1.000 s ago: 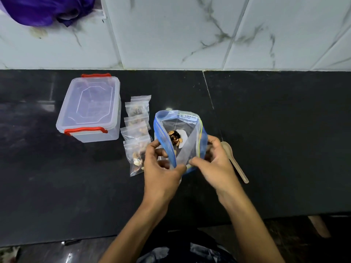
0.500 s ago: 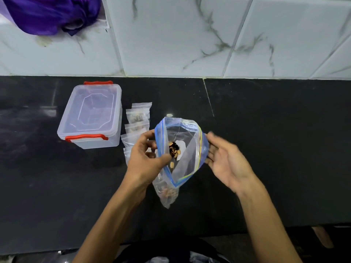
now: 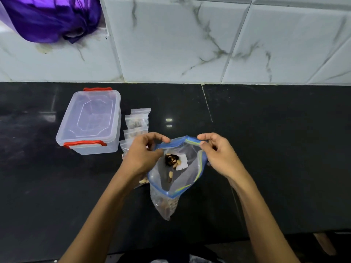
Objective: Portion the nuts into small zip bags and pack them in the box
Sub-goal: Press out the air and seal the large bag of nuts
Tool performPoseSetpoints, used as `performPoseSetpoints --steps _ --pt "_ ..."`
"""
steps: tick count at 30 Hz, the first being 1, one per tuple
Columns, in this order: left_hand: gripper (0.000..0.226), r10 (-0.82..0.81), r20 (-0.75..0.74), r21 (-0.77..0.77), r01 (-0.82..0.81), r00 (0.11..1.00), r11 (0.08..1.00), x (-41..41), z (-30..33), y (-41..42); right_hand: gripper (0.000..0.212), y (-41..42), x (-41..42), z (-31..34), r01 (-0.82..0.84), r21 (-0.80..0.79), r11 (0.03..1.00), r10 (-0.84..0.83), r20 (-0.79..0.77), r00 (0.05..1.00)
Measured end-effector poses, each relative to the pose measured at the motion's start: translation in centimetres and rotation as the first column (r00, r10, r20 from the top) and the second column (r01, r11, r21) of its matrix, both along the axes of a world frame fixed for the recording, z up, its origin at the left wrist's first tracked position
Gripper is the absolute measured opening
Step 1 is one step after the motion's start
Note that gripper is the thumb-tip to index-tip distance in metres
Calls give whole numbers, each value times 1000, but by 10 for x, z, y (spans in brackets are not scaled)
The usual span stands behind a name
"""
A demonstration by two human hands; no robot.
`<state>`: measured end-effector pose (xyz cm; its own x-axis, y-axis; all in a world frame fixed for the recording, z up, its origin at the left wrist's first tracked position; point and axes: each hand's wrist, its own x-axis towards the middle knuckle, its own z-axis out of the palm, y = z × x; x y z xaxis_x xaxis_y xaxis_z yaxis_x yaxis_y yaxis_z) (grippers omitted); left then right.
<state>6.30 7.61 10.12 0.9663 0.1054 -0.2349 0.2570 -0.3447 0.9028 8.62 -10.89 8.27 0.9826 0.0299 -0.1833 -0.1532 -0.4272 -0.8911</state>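
Observation:
A large clear zip bag (image 3: pixel 187 164) with a blue seal strip hangs open above the black counter, with a few nuts (image 3: pixel 171 160) inside. My left hand (image 3: pixel 144 154) pinches the left part of its far rim. My right hand (image 3: pixel 216 154) pinches the right part of the same rim. Several small zip bags (image 3: pixel 137 120) with nuts lie in a row left of the big bag, partly hidden by my left hand. The clear plastic box (image 3: pixel 91 120) with red clips stands closed at the left.
The black counter (image 3: pixel 275 149) runs to a marble-tiled wall (image 3: pixel 190 40) at the back. A purple cloth (image 3: pixel 51 18) hangs at the upper left. The counter's front edge lies just below my forearms.
My right hand, open half a second ago, now pinches the bag's rim. My left hand shifted up to the far rim. The spoon seen a second ago is out of sight.

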Motion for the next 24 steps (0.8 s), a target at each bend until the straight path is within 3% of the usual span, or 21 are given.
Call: performPoseSetpoints --steps 2,5,9,12,14,17,20,22,24 --pt "30 -74 -68 22 76 995 997 2 3 0 19 -1 1 5 -31 52 998 37 -123 992" --pt "12 -113 -106 42 118 988 992 5 9 -1 12 -2 2 13 -93 -76 993 86 -89 992" --pt "9 -87 176 214 48 980 976 9 6 -7 30 6 1 18 -125 -122 985 131 42 990" --pt "9 -69 366 391 -86 928 916 11 0 -11 21 7 1 23 22 -149 989 9 209 978" --pt "10 -71 404 432 -121 912 894 12 -6 -13 28 7 -1 25 86 -138 987 -59 190 980" --pt "11 -21 391 320 -115 920 941 13 -12 -18 50 16 -16 26 -54 -140 989 38 -115 993" --pt "30 94 261 125 -130 961 984 4 -6 -19 28 22 -23 21 -70 -158 985 50 -129 990" --pt "43 109 116 135 -124 987 983 -7 -5 -15 22 21 -21 17 64 40 997 -58 -139 989" --pt "34 123 86 107 -132 989 986 -14 -6 -14 25 21 -23 16 159 234 959 -115 -190 975"
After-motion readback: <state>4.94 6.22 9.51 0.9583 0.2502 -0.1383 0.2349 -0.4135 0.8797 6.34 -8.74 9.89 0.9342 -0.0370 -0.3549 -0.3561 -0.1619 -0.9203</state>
